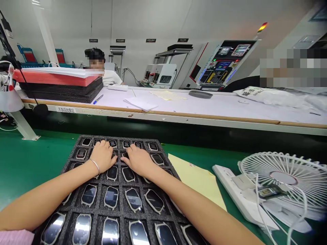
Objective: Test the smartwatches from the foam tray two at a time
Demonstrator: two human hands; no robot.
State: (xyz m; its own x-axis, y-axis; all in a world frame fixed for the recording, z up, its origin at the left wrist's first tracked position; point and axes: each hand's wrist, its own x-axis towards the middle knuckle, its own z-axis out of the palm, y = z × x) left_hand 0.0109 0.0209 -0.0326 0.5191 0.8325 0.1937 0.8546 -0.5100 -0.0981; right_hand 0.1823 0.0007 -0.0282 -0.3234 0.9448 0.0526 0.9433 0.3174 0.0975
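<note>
A black foam tray (122,201) lies in front of me with smartwatch bodies without straps in rows of square pockets. My left hand (102,157), a bangle at its wrist, rests over watches in the upper left rows, thumb apart from the fingers. Beside it, my right hand (138,159) lies over the upper middle watches, fingers forward and thumb pointing inward. Neither hand has lifted a watch; the fingers partly cover the ones beneath. White text shows on some far-row screens, such as one watch (126,144). Nearer watches, like this one (133,199), have dark, reflective screens.
Right of the tray are a yellow sheet (198,178), a white power strip (242,197) and a white fan (283,178) with cables. A raised shelf (178,107) crosses behind, bearing stacked foam trays (60,90), papers and a pen. Two people sit beyond.
</note>
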